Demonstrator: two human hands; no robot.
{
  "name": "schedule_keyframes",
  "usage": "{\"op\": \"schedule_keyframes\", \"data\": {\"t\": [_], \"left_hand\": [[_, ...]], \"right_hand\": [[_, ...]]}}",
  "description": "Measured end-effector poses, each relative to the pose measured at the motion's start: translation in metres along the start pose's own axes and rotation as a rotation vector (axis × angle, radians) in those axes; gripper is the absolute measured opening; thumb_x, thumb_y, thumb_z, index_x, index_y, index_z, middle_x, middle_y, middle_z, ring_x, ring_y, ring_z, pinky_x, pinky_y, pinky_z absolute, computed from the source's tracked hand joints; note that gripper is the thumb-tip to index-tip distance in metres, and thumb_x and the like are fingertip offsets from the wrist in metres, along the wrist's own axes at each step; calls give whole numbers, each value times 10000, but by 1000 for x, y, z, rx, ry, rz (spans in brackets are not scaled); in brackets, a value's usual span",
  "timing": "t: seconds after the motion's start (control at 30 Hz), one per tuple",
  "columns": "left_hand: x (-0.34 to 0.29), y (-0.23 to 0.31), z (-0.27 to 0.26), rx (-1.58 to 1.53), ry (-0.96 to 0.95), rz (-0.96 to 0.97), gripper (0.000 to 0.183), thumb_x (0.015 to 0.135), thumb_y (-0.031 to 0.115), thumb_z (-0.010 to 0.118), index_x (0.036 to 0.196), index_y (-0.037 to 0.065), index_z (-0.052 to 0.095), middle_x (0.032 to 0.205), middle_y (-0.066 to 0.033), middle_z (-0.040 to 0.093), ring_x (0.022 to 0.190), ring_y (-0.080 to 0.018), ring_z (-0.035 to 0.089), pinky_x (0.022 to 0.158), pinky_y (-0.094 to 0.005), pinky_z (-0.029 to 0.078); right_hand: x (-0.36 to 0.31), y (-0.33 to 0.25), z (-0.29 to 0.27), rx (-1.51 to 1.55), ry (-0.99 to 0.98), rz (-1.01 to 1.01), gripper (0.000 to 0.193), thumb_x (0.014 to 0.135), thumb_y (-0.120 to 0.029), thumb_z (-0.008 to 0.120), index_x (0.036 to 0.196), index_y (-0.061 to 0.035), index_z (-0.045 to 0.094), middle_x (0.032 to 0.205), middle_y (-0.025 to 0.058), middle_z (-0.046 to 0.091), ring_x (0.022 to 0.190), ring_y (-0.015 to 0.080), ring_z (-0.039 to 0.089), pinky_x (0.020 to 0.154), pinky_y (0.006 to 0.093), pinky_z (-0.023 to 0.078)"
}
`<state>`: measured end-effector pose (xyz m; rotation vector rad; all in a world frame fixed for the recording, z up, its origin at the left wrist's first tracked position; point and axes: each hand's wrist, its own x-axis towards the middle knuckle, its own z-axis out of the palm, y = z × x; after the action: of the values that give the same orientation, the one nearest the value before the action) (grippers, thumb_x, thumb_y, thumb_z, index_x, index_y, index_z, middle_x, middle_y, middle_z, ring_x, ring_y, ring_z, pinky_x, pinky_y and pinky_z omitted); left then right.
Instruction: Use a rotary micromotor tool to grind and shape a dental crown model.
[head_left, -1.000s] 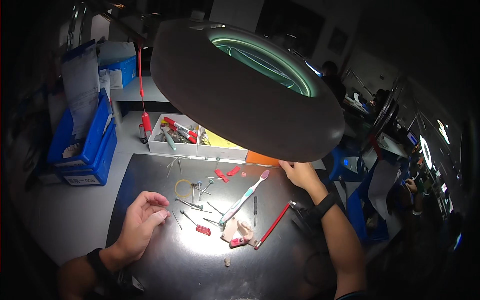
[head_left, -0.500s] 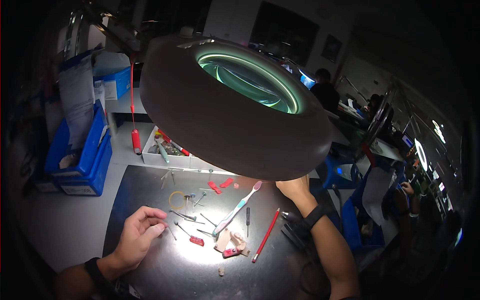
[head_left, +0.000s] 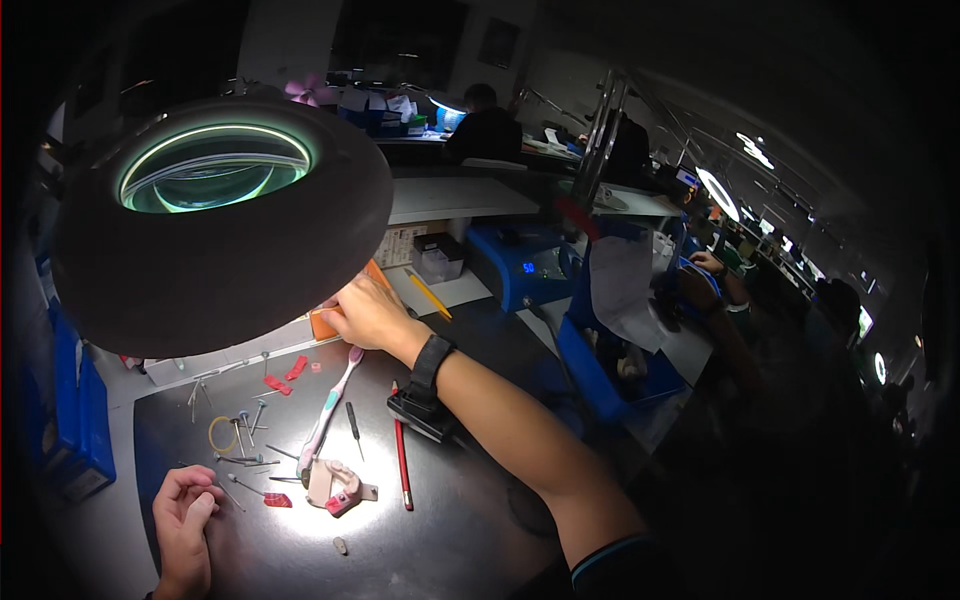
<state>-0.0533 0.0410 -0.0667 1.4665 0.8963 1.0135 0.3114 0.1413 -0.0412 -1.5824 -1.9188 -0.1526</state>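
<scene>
My left hand [head_left: 185,525] rests at the left front of the dark work mat, fingers loosely curled and apart, with no object visible in them. Near its fingertips lie a thin metal pin [head_left: 231,497] and a piece of red wax [head_left: 277,500]. My right hand [head_left: 368,312] reaches to the far side, at an orange box [head_left: 322,326]; the magnifier lamp's edge is close to its fingers, and their grip is unclear. A dental model [head_left: 333,484] with a red part sits mid-mat. Behind it is a pink-and-white toothbrush [head_left: 328,410], and beside it a small dark screwdriver [head_left: 355,430].
A large magnifier lamp [head_left: 230,265] hangs over the left. A red pencil [head_left: 403,460] and several burs [head_left: 245,425] lie on the mat, with a yellow rubber ring [head_left: 220,433]. To the right stand a blue device [head_left: 510,265] and a blue bin [head_left: 600,375]. Another person [head_left: 483,125] sits beyond.
The view has swung right, so the lamp and mat now appear farther left. My right hand, earlier partly behind the lamp, now shows at the orange box. My left hand stays near the pin.
</scene>
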Motion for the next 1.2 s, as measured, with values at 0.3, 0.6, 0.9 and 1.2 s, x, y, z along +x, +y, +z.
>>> {"op": "schedule_keyframes", "data": {"t": [0.3,0.6,0.9,1.2], "left_hand": [[2,-2,-3,45,11,-14,130,890,26,529,1011,61,560,1088,-59,553,895,-113,550,803,-246,418],[8,-12,-7,106,-14,21,129,903,66,525,1026,75,565,1077,-18,549,880,-78,535,784,-227,394],[-12,26,7,203,-119,114,271,962,76,573,1217,-16,574,1198,-133,607,1068,-201,586,927,-311,481],[-26,29,47,286,-275,360,356,964,10,570,1303,-27,470,1204,-147,594,1083,-218,574,932,-324,474]], "right_hand": [[6,11,10,107,-67,140,147,782,-90,689,897,-11,734,874,205,704,896,324,679,820,414,527],[19,14,13,642,167,211,122,753,-30,735,850,25,687,779,115,700,743,173,675,697,309,528],[-31,-72,-73,879,-59,-79,101,782,-6,720,843,45,658,707,131,696,595,142,682,531,272,532],[-118,-151,-66,1388,-317,-120,99,803,2,691,813,100,706,703,143,704,577,160,685,520,267,561]]}}
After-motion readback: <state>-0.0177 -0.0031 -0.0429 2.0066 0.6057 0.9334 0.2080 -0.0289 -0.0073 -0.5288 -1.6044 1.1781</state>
